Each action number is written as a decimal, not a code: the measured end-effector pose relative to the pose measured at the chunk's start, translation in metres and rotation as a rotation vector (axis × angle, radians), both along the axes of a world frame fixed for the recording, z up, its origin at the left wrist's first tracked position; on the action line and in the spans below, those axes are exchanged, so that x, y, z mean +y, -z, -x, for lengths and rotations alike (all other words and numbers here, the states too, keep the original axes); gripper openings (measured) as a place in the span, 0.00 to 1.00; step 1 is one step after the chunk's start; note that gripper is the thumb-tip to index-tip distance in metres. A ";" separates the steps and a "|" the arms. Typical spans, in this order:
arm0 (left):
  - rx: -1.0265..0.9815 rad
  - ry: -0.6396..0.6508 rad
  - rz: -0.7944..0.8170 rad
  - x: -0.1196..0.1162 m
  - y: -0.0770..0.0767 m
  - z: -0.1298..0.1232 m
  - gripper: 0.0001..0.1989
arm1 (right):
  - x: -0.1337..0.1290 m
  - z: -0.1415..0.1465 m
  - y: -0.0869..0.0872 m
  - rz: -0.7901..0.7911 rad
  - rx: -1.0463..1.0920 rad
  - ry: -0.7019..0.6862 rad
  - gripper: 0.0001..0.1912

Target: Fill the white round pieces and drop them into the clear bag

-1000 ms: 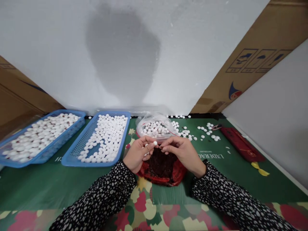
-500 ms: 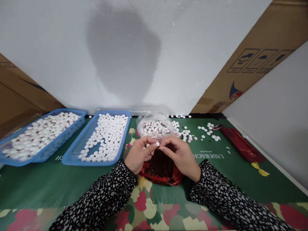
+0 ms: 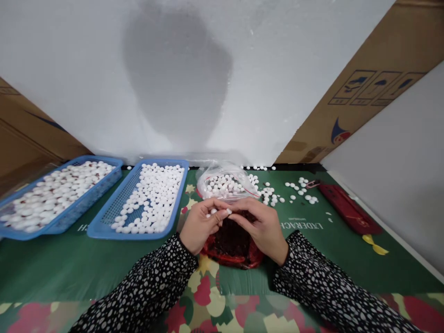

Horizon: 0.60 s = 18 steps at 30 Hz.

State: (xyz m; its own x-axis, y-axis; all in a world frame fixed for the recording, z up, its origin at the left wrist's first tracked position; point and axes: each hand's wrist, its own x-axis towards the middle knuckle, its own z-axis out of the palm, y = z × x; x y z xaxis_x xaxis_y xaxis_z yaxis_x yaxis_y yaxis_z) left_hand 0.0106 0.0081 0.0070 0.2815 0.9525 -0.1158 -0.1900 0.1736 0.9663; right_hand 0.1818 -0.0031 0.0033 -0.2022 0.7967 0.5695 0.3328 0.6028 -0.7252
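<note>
My left hand pinches a small white ball between thumb and forefinger, and more white balls show in its curled fingers. From the other side, my right hand closes its thumb and forefinger on the same ball; whether a smaller piece sits in that pinch is hidden. Under both hands lies a red plastic bag, opened out, holding dark brown loose material. Just behind the hands, a clear zip bag contains many white balls.
Two blue baskets stand at the left: the nearer basket holds plain white balls, the outer basket brown-marked ones. Loose white balls lie right of the clear bag. A dark red case and yellow ribbon are farther right. Cardboard borders the back.
Both hands have dipped slightly, and my right fingers have moved in closer over the white ball, covering more of it. The baskets and bags stay in place.
</note>
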 end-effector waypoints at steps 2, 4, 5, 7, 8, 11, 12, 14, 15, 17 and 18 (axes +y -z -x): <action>-0.024 -0.002 0.011 -0.001 0.001 -0.001 0.14 | -0.001 0.000 -0.001 -0.038 -0.015 -0.022 0.08; -0.051 -0.005 0.028 -0.002 0.000 -0.002 0.15 | -0.001 0.001 -0.001 -0.064 -0.018 -0.029 0.09; -0.065 -0.009 0.034 -0.002 0.000 -0.002 0.15 | -0.001 0.001 -0.001 -0.075 -0.014 -0.029 0.09; -0.081 -0.019 0.039 -0.003 -0.001 -0.003 0.16 | -0.001 0.002 -0.002 -0.081 -0.002 -0.029 0.10; -0.084 -0.027 0.041 -0.003 -0.002 -0.003 0.16 | -0.001 0.002 -0.003 -0.075 0.001 -0.030 0.10; -0.095 -0.047 0.056 -0.002 -0.004 -0.004 0.17 | 0.003 0.000 -0.006 -0.032 0.017 -0.050 0.09; -0.100 -0.050 0.064 -0.002 -0.004 -0.004 0.17 | 0.004 -0.001 -0.007 -0.010 0.023 -0.060 0.09; -0.109 -0.050 0.075 -0.001 -0.004 -0.004 0.17 | 0.008 -0.003 -0.008 0.028 0.027 -0.094 0.11; -0.112 -0.047 0.077 -0.001 -0.004 -0.004 0.18 | 0.009 -0.004 -0.008 0.043 0.024 -0.113 0.13; -0.111 -0.039 0.077 0.000 -0.004 -0.003 0.18 | 0.009 -0.005 -0.008 0.051 0.021 -0.148 0.12; -0.108 -0.036 0.075 0.001 -0.003 -0.003 0.17 | 0.008 -0.006 -0.009 0.048 0.021 -0.156 0.10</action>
